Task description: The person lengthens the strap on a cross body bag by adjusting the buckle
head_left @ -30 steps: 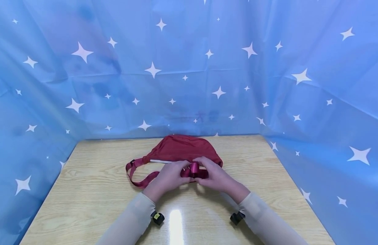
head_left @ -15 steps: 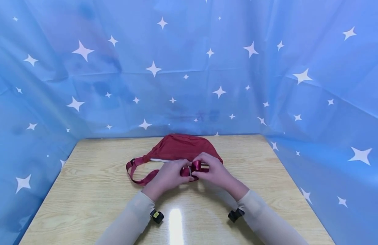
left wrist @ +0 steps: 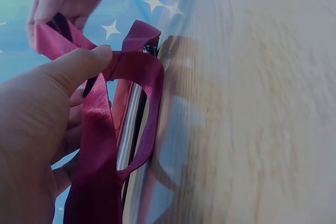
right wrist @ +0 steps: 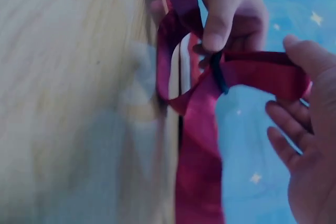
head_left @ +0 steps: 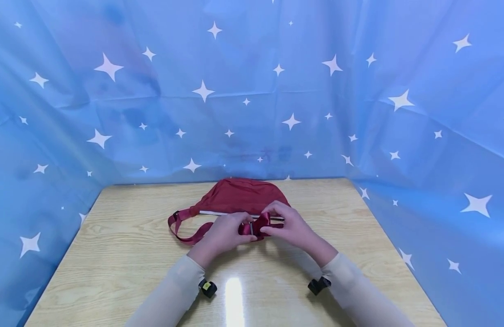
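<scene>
Hanging beyond the left hand (head_left: 224, 234) and the right hand (head_left: 293, 231), a blue cloth (head_left: 252, 68) with white stars backs the pale wooden worktop (head_left: 125, 259) beneath them. Just past the hands, a dark red bag (head_left: 244, 197) lies on the worktop. Its strap (left wrist: 97, 166) loops out left of the left hand and also runs between both. The left hand pinches the strap beside a black buckle (right wrist: 217, 72); right of that, the right hand pinches a raised fold.
</scene>
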Available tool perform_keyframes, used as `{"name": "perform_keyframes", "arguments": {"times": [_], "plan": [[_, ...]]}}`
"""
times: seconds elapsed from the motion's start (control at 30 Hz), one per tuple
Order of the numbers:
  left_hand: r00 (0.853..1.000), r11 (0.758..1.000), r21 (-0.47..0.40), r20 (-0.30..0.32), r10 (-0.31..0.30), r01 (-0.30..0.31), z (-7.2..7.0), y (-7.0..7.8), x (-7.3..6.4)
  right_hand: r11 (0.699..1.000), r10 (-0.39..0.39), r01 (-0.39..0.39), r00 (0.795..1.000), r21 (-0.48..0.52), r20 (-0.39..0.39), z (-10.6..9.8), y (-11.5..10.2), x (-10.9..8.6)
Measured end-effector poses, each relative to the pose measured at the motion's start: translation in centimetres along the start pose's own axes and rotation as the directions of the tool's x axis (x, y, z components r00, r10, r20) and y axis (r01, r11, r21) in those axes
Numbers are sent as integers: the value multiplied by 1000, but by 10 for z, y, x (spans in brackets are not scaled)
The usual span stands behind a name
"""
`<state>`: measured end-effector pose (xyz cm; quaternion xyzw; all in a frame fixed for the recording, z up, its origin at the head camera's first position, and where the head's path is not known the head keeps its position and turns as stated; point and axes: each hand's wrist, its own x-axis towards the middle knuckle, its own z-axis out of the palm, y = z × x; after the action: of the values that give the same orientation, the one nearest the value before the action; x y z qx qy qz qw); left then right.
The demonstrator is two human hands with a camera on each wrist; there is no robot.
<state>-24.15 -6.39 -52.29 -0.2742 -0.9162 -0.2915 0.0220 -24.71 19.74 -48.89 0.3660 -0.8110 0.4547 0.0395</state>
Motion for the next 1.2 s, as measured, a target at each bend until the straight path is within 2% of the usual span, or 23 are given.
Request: {"name": "perform_keyframes", "arguments": {"times": [0.13, 0.27, 0.33, 0.43, 0.63, 0.87, 0.97, 1.07, 1.2], "plan": [[1000, 1000, 14, -2, 15, -15, -1, 1, 1, 985, -1, 16, 996, -174, 89, -1, -12, 10], [1000, 1000, 12, 8, 15, -15, 0, 1, 1, 929, 54, 15, 983, -370, 175, 0, -22, 18], [1000, 1000, 9, 18, 7, -7, 0, 0, 1, 906, 90, 9, 973, -424, 214, 1, -24, 21], [1000, 1000, 4, 26, -4, 4, 1, -1, 1, 900, 100, 12, 968, -435, 232, 1, -26, 21], [1000, 1000, -1, 6, -2, 2, -1, 0, 1, 923, -6, 72, 985, -379, 173, 2, -25, 20], [999, 999, -22, 4, -37, 37, -6, 0, -1, 962, -87, 91, 996, -259, 25, 4, -17, 15], [999, 999, -18, 7, -47, 47, -7, -2, -2, 978, -85, 77, 996, -195, -33, 3, -16, 14], [999, 999, 1, 11, -51, 51, -6, -5, -3, 995, -45, 38, 996, -93, -75, 1, -16, 12], [999, 999, 16, 13, -52, 52, -4, -8, -4, 1000, 7, -4, 994, 23, -113, 0, -17, 9]]}}
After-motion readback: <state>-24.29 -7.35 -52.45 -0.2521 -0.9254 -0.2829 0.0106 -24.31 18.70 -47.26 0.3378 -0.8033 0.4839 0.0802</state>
